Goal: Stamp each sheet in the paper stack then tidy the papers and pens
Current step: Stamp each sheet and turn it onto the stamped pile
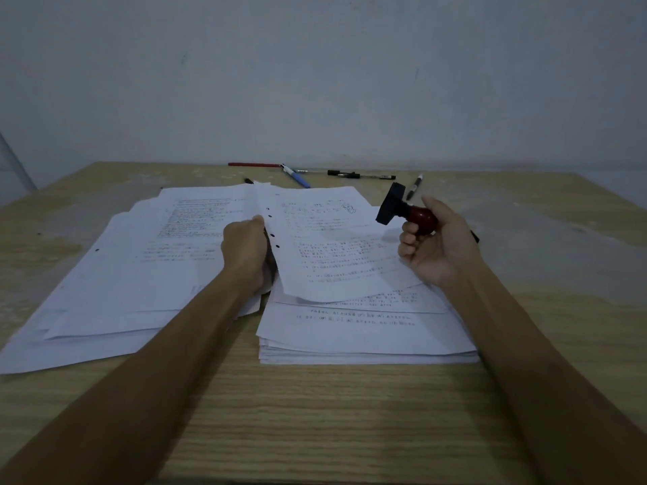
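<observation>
A thick paper stack (pixel 367 337) lies right of centre on the wooden table (pixel 315 414). My left hand (pixel 247 250) grips the punched left edge of the top sheet (pixel 336 246) and lifts it off the stack. A loose spread of sheets (pixel 115 285) covers the table's left side. My right hand (pixel 437 246) holds the stamp (pixel 408 213) by its red handle above the stack's right side, its black base tilted up to the left. Several pens (pixel 360 175) lie scattered along the far edge.
A red pen (pixel 254 164) and a blue-and-white pen (pixel 296 176) lie at the back by the grey wall. A black marker (pixel 415 187) lies behind the stamp. Bare wood shows in front of the papers and at the right.
</observation>
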